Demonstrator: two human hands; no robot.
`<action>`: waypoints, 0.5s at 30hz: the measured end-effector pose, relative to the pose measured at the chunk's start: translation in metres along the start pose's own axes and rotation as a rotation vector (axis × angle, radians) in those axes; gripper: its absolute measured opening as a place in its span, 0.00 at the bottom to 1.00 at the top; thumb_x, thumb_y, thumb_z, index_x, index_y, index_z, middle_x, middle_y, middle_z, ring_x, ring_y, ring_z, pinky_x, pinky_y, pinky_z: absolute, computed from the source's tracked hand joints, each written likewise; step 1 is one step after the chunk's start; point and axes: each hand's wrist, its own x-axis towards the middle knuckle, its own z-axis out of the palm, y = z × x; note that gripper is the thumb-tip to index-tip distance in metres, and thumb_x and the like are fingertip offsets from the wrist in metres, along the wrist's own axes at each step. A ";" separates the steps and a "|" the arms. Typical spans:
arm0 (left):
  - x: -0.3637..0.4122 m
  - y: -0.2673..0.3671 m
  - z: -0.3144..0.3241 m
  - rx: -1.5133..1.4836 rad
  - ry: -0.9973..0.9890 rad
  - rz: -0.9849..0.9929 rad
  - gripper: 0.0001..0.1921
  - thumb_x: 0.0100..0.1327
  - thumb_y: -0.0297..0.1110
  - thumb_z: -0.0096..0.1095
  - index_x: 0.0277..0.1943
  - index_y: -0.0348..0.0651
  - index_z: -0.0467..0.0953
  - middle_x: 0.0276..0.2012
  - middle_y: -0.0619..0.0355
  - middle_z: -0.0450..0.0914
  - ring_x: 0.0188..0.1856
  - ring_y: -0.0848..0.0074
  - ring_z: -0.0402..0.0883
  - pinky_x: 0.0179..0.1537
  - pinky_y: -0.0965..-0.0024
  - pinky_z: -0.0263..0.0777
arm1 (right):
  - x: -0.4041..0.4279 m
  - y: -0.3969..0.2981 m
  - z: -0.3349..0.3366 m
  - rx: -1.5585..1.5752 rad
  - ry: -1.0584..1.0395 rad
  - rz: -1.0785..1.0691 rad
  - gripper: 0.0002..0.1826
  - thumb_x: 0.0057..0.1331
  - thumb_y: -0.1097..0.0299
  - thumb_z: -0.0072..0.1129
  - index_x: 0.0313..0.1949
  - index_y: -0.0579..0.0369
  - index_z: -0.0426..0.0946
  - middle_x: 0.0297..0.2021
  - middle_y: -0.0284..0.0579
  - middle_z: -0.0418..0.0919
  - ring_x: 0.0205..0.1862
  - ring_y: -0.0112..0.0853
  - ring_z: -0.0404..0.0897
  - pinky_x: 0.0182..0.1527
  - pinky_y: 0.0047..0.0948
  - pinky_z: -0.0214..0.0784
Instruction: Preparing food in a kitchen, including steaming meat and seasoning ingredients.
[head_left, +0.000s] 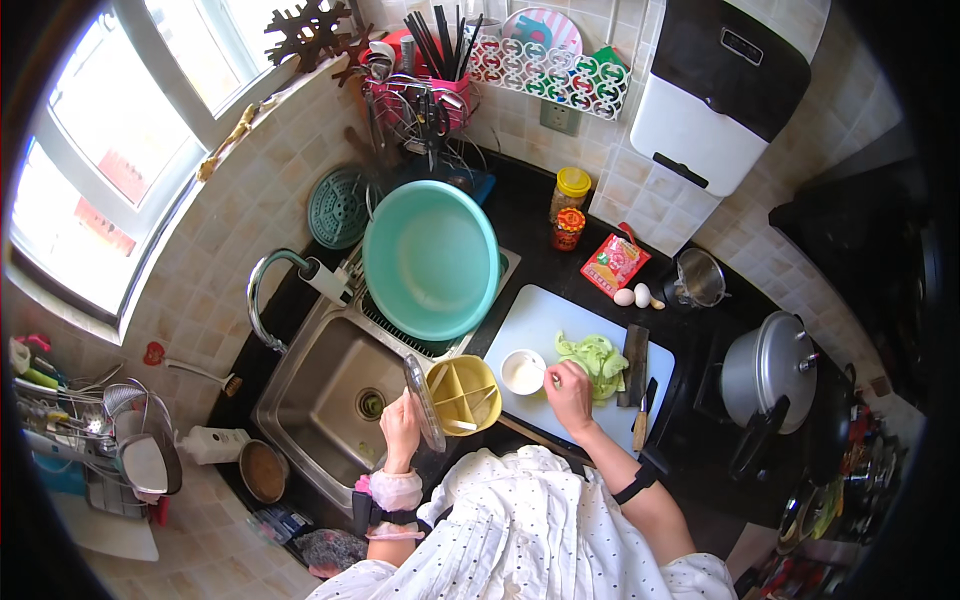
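My left hand (400, 425) grips a clear lid (424, 403), tilted upright at the left side of a yellow divided seasoning box (480, 379) whose compartments hold small pale spoons. My right hand (570, 390) has its fingers pinched over the right rim of a small white bowl (523, 372), on what looks like a thin utensil, mostly hidden. Something whitish lies in the bowl. The bowl stands on a white cutting board (536, 315), beside sliced green vegetable (592, 356). A cleaver with a dark blade (634, 365) and a small knife with a wooden handle (641, 421) lie to the right.
A steel sink (330, 375) with a faucet (259, 300) is at left, a large turquoise basin (430, 259) behind it. Two eggs (633, 297), a red packet (615, 262) and jars (570, 191) stand behind the board. A pressure cooker (769, 375) is at right.
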 end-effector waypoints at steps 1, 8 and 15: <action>-0.001 -0.008 0.003 -0.024 -0.019 -0.042 0.24 0.74 0.44 0.41 0.26 0.37 0.75 0.15 0.51 0.73 0.19 0.61 0.74 0.25 0.61 0.65 | 0.005 -0.008 -0.005 0.108 -0.025 0.170 0.05 0.56 0.74 0.60 0.24 0.59 0.76 0.22 0.45 0.75 0.24 0.39 0.76 0.29 0.35 0.68; -0.005 -0.014 0.020 -0.124 -0.082 -0.036 0.23 0.73 0.44 0.40 0.32 0.36 0.77 0.20 0.45 0.76 0.25 0.52 0.78 0.30 0.57 0.68 | 0.022 -0.055 0.001 0.201 -0.129 0.190 0.06 0.54 0.71 0.62 0.23 0.58 0.79 0.25 0.45 0.75 0.31 0.39 0.77 0.33 0.37 0.68; -0.010 -0.009 0.022 -0.123 -0.043 0.065 0.21 0.74 0.42 0.39 0.34 0.35 0.77 0.22 0.43 0.76 0.26 0.53 0.77 0.31 0.59 0.68 | 0.016 -0.080 0.014 0.072 -0.215 -0.061 0.12 0.56 0.59 0.64 0.26 0.55 0.79 0.30 0.45 0.75 0.39 0.41 0.75 0.40 0.40 0.65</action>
